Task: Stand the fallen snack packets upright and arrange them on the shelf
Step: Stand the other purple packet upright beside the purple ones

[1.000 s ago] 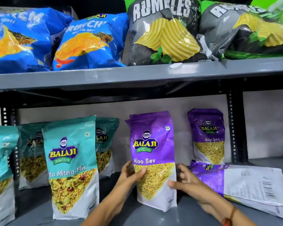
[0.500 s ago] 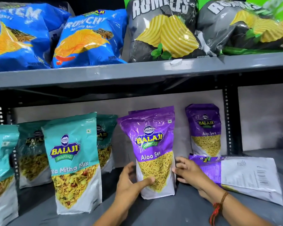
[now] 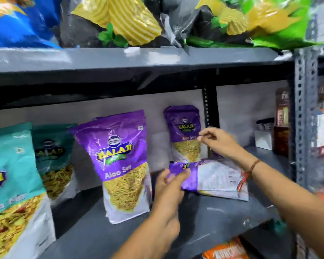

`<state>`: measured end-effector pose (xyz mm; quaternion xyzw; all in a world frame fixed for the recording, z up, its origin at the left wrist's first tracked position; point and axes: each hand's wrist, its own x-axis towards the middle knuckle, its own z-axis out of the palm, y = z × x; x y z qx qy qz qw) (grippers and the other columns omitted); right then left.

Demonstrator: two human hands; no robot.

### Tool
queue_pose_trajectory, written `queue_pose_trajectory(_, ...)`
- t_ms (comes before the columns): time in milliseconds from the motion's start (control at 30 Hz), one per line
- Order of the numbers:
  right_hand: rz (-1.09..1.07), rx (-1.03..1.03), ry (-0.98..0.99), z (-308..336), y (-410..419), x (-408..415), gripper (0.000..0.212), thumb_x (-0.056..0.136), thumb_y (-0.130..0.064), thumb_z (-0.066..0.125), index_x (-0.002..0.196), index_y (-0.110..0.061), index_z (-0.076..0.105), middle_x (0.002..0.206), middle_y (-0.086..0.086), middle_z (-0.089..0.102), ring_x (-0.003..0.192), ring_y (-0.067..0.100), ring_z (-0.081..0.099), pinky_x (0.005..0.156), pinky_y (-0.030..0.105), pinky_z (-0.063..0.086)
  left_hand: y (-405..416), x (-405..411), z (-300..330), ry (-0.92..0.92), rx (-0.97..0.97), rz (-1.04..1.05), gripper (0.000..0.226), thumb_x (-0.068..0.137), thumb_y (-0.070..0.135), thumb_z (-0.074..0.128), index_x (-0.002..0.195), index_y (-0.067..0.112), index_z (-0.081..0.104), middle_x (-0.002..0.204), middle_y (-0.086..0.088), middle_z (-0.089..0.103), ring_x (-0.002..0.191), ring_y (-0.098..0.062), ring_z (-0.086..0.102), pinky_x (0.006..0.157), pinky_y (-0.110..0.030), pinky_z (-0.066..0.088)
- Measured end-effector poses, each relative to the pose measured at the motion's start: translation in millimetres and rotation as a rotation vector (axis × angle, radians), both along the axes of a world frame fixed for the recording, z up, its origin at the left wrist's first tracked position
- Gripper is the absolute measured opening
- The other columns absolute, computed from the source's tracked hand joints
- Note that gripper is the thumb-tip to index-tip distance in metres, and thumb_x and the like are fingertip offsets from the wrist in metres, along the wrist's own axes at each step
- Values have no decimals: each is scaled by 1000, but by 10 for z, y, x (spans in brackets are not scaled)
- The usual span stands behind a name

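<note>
A purple Aloo Sev packet point(image 3: 217, 176) lies flat on the grey lower shelf point(image 3: 223, 219), back side up. My left hand point(image 3: 168, 186) pinches its purple top end. Above the far side of that packet hovers my right hand point(image 3: 218, 142), fingers curled and apart, holding nothing. To the left a second purple Aloo Sev packet point(image 3: 120, 165) stands upright, free of both hands. A third, smaller-looking purple packet point(image 3: 183, 131) stands at the back against the wall, partly behind my right hand.
Teal Mitha Mix packets point(image 3: 13, 193) stand in rows at the left. Chip bags point(image 3: 120, 21) fill the upper shelf point(image 3: 138, 58). A perforated upright post point(image 3: 305, 116) marks the right end, with boxes point(image 3: 281, 124) beside it. Orange packets point(image 3: 224, 249) show below.
Both hands have let go of the standing purple packet and moved right. My left hand now grips the fallen packet's top end; my right hand has risen above it. The view shifted right.
</note>
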<state>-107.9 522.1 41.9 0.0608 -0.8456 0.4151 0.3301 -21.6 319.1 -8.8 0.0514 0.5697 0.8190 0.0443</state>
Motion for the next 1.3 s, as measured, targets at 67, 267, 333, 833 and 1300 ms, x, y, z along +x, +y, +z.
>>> queue_pose_trajectory(67,-42,178,-195,-57,394,-164,20,94,-26,59,92,-10,70,99,13,72,89,25,64,90,34,48,224,18,-108,-187,-7,-112,23,88,13,67,108,20,59,99,-3,60,92,-14,58,73,-26,43)
queue_pose_trajectory(267,205,496,-870,-223,863,-373,33,100,-32,44,114,-15,68,118,-1,70,91,5,60,93,24,47,803,-102,-261,-348,52,-97,27,94,17,59,121,14,55,86,-7,60,77,-18,56,70,-27,43)
queue_pose_trajectory(333,441,167,-1000,-275,873,-378,32,94,-40,51,94,-18,75,90,-6,79,73,3,72,72,24,60,945,-183,-275,-346,51,-42,27,95,18,59,122,13,58,82,-7,63,72,-19,58,69,-29,45)
queue_pose_trajectory(833,716,-425,-74,-223,866,-96,33,83,-18,70,115,-21,60,108,0,76,95,11,72,70,19,59,1094,-786,236,344,-73,271,50,88,-17,38,95,22,69,84,6,79,77,-11,72,70,-28,60)
queue_pose_trajectory(1300,87,-318,84,-976,710,9,57,79,-10,73,114,-47,46,123,-14,44,119,16,47,99,41,48,766,-1302,-217,185,-195,26,43,92,62,41,88,39,78,98,16,79,99,-9,71,80,-27,55)
